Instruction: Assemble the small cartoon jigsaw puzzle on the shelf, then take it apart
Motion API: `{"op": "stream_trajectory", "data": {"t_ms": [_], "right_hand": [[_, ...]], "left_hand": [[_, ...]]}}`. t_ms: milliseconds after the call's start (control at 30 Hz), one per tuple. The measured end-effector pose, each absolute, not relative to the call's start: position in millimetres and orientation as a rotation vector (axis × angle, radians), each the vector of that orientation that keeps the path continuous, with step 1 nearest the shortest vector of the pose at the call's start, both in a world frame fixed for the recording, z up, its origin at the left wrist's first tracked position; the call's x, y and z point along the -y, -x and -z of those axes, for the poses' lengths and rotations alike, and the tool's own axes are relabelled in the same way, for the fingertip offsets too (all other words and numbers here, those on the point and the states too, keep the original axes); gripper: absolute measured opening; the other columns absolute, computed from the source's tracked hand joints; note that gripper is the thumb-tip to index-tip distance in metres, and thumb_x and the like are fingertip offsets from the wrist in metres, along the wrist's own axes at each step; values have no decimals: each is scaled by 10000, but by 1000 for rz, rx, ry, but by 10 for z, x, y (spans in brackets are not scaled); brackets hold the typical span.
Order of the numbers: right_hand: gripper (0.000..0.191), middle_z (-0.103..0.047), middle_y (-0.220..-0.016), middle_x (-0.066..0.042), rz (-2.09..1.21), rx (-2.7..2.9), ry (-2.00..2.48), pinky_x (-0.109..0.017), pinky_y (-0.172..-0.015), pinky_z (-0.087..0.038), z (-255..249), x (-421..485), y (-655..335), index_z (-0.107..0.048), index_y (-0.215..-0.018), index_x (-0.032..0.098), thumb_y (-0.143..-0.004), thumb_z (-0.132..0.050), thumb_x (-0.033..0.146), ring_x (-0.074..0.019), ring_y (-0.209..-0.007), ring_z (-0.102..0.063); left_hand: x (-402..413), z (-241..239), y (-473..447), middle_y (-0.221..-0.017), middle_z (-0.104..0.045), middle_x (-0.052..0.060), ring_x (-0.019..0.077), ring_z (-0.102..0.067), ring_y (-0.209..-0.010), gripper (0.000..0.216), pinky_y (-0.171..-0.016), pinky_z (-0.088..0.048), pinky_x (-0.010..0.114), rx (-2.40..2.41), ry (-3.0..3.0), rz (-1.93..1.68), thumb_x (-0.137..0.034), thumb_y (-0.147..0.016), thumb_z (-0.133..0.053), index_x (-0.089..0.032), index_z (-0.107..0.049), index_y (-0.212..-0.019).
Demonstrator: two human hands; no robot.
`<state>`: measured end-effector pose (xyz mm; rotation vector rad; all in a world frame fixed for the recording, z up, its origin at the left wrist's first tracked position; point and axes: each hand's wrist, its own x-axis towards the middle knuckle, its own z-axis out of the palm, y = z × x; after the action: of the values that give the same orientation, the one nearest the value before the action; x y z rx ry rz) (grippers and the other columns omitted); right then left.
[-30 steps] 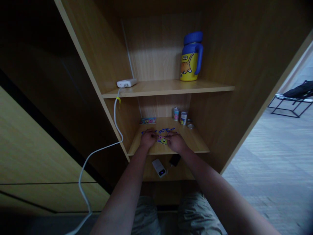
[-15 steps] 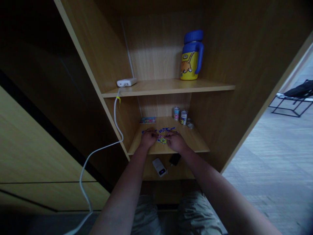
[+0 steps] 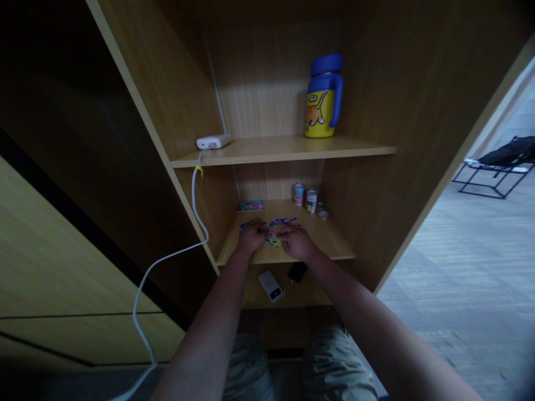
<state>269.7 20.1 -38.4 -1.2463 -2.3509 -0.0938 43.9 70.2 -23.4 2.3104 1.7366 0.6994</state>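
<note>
A partly joined jigsaw puzzle with a yellow cartoon figure lies near the front of the middle shelf. My left hand is at its left edge, fingers curled in and pressed on the puzzle. From the right, my right hand reaches in with thumb and fingers pinched together at the puzzle's upper right. Any single piece in those fingertips is too small to make out. Behind the hands are scattered several loose blue jigsaw pieces; some are partly hidden by my left hand.
At the back left rests a colourful picture card. Two small cans and round metal lids stand at the right. Above are a blue-yellow jug and a white device with a hanging cable. A power bank lies below.
Both hands stay at the puzzle, with slight finger shifts. The puzzle looks turned a little between them. The whole view has moved slightly.
</note>
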Motion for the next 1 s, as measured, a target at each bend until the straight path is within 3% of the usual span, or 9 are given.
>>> {"op": "stream_trajectory", "data": {"t_ms": [1000], "right_hand": [[387,-785,-1137,-77,88,2383,1133,-393,-1032,-515,393,-197,-2700,-840,-1292,272,-978,-638,168,-237,-1101,-688]], "left_hand": [[-719,250,-418,-1352,-706,117,271,-693,-1217,309,-1070,-593,516,-1893,-2269,-669,-399,-1064,-701,-177,-717,-1280]]}}
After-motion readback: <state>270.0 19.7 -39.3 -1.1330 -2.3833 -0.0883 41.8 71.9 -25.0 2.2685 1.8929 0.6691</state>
